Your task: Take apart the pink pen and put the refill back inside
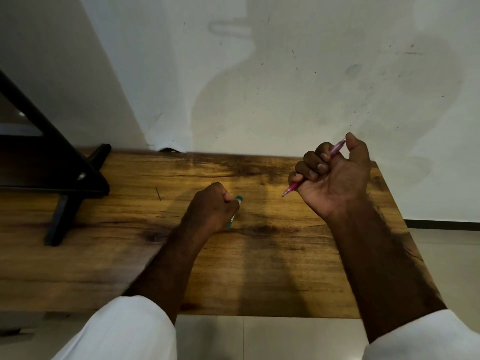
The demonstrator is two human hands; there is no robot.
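Note:
My right hand (335,175) is raised above the right side of the wooden table (259,268) and grips the pink pen (292,188) in a fist. The pen's tip points down and left, and its back end sticks out by my thumb. My left hand (210,206) rests on the table near the middle, fingers curled round a teal pen (238,198). Only the two ends of the teal pen show past the hand. The two hands are well apart.
A black folding stand (65,178) sits on the table's left part. A thin dark sliver (158,193) lies on the wood left of my left hand. A white wall rises behind the table; tiled floor shows at the right and front.

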